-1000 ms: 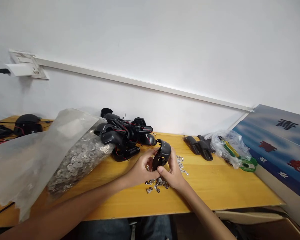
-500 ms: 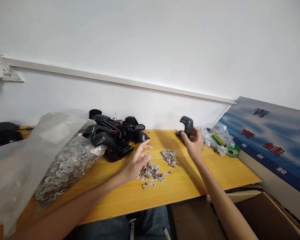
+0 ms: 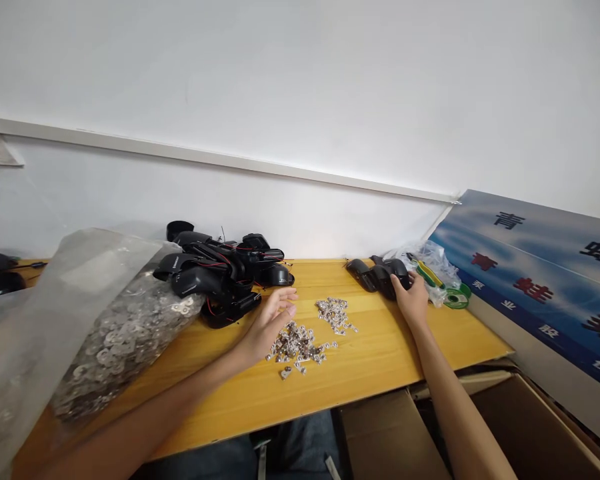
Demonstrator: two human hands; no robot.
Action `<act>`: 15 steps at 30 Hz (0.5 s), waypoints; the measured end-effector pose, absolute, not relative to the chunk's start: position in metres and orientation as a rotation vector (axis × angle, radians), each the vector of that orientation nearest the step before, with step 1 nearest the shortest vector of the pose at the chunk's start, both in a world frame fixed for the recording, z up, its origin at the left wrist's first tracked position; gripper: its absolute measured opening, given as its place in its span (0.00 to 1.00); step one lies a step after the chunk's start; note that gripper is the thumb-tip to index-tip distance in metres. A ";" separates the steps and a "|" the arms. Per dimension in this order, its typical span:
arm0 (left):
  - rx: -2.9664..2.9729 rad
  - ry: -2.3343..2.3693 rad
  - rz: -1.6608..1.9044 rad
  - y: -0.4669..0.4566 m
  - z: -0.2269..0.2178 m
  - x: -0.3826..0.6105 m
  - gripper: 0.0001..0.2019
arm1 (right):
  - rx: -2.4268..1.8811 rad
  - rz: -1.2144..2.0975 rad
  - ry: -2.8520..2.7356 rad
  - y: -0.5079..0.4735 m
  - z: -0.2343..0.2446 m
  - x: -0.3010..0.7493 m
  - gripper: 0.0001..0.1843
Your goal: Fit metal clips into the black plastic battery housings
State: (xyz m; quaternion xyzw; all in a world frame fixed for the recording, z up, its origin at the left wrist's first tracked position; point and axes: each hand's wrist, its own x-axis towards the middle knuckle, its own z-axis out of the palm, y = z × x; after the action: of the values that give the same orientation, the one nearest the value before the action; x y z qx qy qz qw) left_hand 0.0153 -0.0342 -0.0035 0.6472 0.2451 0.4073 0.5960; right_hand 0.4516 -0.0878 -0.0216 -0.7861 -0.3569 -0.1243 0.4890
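Observation:
My right hand has its fingers around a curved black plastic housing at the right back of the yellow table. Several similar black housings lie directly left of it. Over the left edge of a pile of small metal pieces, my left hand hovers with its fingers stretched out and nothing visible in them. A smaller pile of metal pieces lies just behind and to the right. Beyond my left hand is a heap of black housings with red and black wires.
A clear plastic bag full of metal pieces covers the table's left side. Green-yellow pliers, a plastic bag and a green spool sit at the right. Cardboard boxes stand below the front edge; a blue sign leans at the right.
My right hand has lowered the black housing from the air to the table beside the others, moving a little right. My left hand stays by the metal pile. The view has shifted slightly right.

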 end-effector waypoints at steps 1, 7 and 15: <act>1.504 0.560 0.945 -0.034 -0.004 0.015 0.18 | -1.949 -0.293 -0.869 -0.085 -0.023 0.455 0.45; 1.515 0.543 0.927 -0.038 -0.002 0.014 0.19 | -2.035 -0.322 -0.870 -0.084 -0.024 0.459 0.44; 1.458 0.555 0.946 -0.037 -0.001 0.015 0.18 | -1.528 -0.563 -1.685 -0.055 0.020 0.327 0.22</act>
State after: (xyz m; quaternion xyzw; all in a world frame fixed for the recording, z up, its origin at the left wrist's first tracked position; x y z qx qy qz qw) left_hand 0.0151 -0.0368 -0.0011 0.6319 0.2408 0.4101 0.6120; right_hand 0.3268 -0.0552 0.0196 -0.6008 -0.6625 -0.2215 0.3886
